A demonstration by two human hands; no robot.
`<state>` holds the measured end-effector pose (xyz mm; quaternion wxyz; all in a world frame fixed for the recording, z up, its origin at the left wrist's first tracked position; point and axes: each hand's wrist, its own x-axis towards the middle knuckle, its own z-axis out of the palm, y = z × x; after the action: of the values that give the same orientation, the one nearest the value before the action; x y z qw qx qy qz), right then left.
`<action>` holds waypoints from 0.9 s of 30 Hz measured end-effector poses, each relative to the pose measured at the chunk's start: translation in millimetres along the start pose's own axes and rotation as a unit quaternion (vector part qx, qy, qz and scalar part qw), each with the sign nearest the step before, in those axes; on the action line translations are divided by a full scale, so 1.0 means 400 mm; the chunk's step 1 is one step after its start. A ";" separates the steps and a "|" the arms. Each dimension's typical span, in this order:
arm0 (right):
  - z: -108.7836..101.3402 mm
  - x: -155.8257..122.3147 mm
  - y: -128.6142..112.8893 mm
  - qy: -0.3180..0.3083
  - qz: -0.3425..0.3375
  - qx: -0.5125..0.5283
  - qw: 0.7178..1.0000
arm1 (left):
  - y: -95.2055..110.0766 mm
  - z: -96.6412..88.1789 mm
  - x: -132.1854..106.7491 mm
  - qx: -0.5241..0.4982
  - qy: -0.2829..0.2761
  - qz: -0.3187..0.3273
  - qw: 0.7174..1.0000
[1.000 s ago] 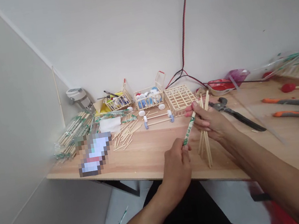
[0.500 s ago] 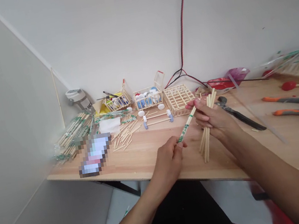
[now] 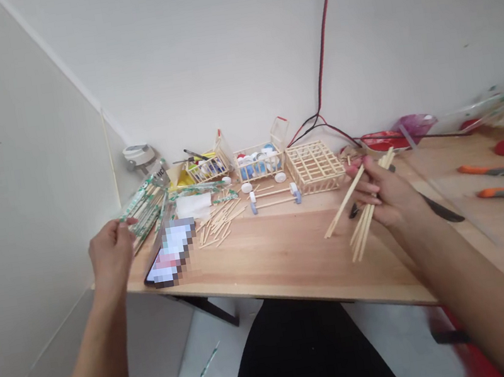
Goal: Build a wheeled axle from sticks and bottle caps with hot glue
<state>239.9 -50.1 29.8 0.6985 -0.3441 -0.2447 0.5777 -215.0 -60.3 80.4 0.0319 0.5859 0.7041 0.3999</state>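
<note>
several bare sticks [image 3: 363, 233] pinched in right hand [image 3: 390, 190]; wrapped sticks [image 3: 146, 206] remain, unopened, beside left hand [image 3: 111, 250], its fingers curled, grip unclear.

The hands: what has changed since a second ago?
The left hand has swung away to the left, to the pile of wrapped sticks. The printed wrapper is off the front sticks in the right hand; whether the left hand holds it is unclear. The right hand still grips its bunch of bare sticks; the phone and slatted box stayed put.
</note>
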 end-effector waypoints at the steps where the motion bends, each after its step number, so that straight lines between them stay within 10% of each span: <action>1: 0.007 -0.003 0.008 -0.006 0.019 -0.012 1.000 | -0.016 -0.010 0.028 0.129 0.002 -0.017 0.991; 6: 0.031 -0.015 0.025 -0.008 0.068 -0.033 0.997 | -0.050 -0.018 0.090 0.292 -0.035 -0.026 0.956; 12: 0.048 -0.024 0.035 -0.066 0.052 -0.047 0.995 | 0.002 -0.004 0.058 0.232 0.155 0.130 0.951; 15: 0.051 -0.027 0.038 -0.087 0.048 -0.047 0.994 | 0.089 0.038 0.026 0.085 0.102 0.150 0.980; 18: 0.053 -0.028 0.041 -0.094 0.051 -0.044 0.993 | 0.201 0.120 -0.029 -0.157 -0.072 0.107 0.979; 22: 0.053 -0.026 0.049 -0.094 0.050 -0.040 0.993 | 0.337 0.266 -0.134 -0.374 -0.346 0.042 0.860; 27: 0.056 -0.022 0.063 -0.087 0.021 -0.051 0.995 | 0.453 0.403 -0.249 -0.509 -0.555 -0.045 0.656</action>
<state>205.4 -51.9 25.3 0.6440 -0.3324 -0.3265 0.6068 43.5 -61.4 37.8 0.7281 0.5585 0.2676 0.2939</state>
